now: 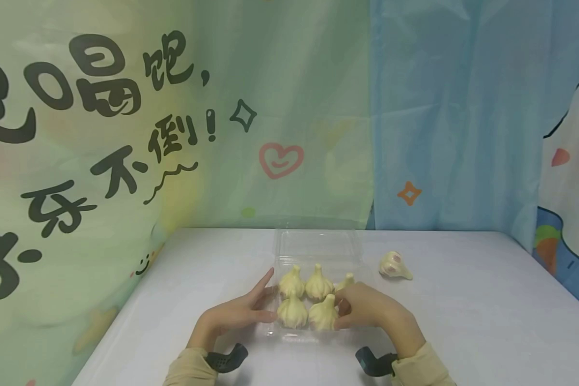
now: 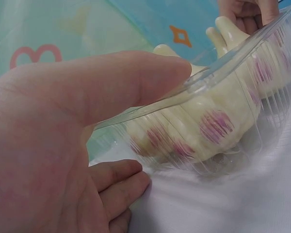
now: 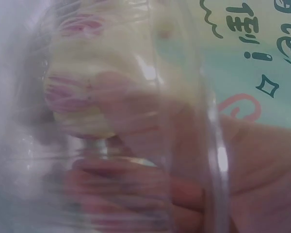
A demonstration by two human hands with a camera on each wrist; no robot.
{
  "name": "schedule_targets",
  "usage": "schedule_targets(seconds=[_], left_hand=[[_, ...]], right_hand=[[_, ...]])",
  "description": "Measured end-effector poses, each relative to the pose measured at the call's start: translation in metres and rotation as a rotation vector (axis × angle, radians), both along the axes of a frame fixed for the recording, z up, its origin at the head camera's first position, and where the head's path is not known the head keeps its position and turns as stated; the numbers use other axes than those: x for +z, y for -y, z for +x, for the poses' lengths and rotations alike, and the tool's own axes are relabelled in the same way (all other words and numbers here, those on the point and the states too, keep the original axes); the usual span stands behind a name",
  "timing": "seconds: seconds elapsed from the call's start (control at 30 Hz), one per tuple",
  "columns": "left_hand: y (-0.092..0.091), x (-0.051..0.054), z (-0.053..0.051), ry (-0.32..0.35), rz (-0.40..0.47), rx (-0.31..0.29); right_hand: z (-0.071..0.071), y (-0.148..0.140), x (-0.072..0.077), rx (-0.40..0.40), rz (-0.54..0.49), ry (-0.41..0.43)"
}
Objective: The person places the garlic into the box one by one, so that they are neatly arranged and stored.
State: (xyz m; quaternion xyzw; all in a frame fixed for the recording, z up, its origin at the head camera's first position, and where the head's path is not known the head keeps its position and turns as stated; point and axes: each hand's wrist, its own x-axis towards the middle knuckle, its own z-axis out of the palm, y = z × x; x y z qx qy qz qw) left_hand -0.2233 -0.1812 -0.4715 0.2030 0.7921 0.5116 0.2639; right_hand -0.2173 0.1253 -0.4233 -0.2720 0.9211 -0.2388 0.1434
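Note:
A clear plastic clamshell box [image 1: 296,336] lies with its lid [image 1: 318,245] folded back, holding several garlic bulbs [image 1: 291,312] with stems up. My left hand [image 1: 236,311] is at the box's left side. Its thumb rests along the rim [image 2: 203,85], while the other fingertips [image 2: 133,182] lie beside the base, on the table. Reaching in from the right, my right hand [image 1: 366,306] grips the front garlic bulb [image 1: 324,313] by its right side; the box wall blurs this in the right wrist view. Another bulb [image 1: 348,280] is partly hidden behind that hand.
One loose garlic bulb [image 1: 394,265] lies on its side to the right of the box. The white table [image 1: 487,300] ends at the printed curtains [image 1: 280,107] behind and to the left.

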Motion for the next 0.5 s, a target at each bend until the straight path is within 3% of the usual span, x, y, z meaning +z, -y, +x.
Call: schedule_targets(seconds=[0.27, 0.5], left_hand=[[0.000, 0.000, 0.000, -0.001, 0.008, -0.005], [0.000, 0.000, 0.000, 0.007, 0.003, -0.002]], right_hand=[[0.002, -0.003, 0.008, 0.042, 0.005, -0.048], [0.010, -0.026, 0.037, 0.003, -0.127, 0.074]])
